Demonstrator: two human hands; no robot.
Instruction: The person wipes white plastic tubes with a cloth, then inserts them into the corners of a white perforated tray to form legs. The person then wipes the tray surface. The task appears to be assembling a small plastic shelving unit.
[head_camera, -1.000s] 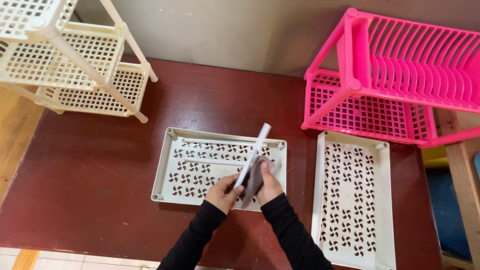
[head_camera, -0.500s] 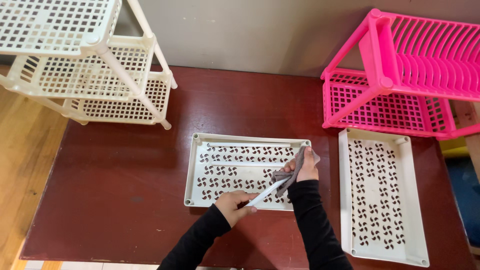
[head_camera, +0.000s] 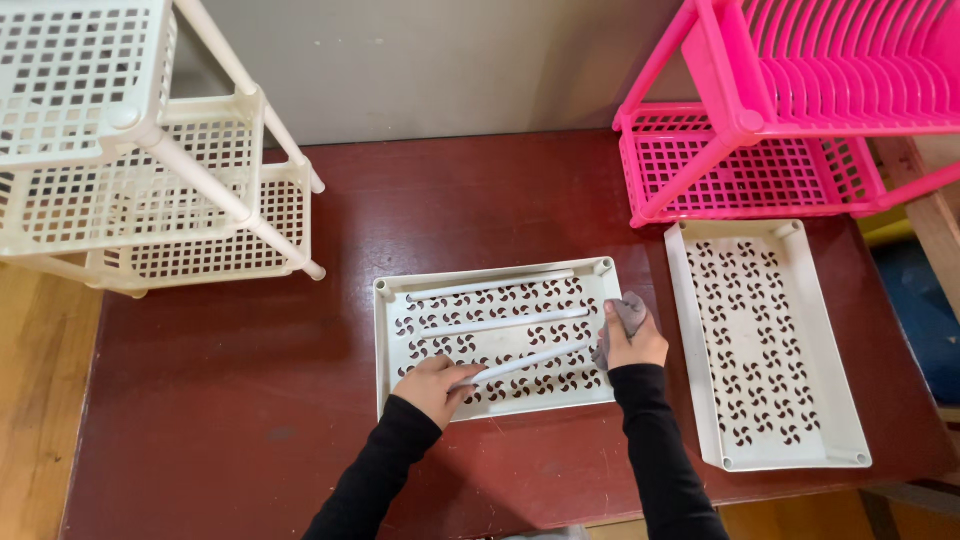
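A cream perforated tray (head_camera: 392, 345) lies flat on the dark red table (head_camera: 220, 420). Three white plastic rods rest across it. My left hand (head_camera: 436, 386) grips the near end of the nearest white rod (head_camera: 535, 361), which lies slanted in the tray. My right hand (head_camera: 632, 337) is at the tray's right rim, closed around a grey cloth (head_camera: 626, 312). Both arms wear black sleeves.
A second cream perforated tray (head_camera: 770, 440) lies to the right. A pink plastic rack (head_camera: 760, 130) stands at the back right. A cream tiered rack (head_camera: 150, 180) lies tipped at the back left. Wooden floor shows at the left.
The rod was held up and wiped with the cloth; now it lies in the tray. My right hand has moved to the tray's right rim with the cloth.
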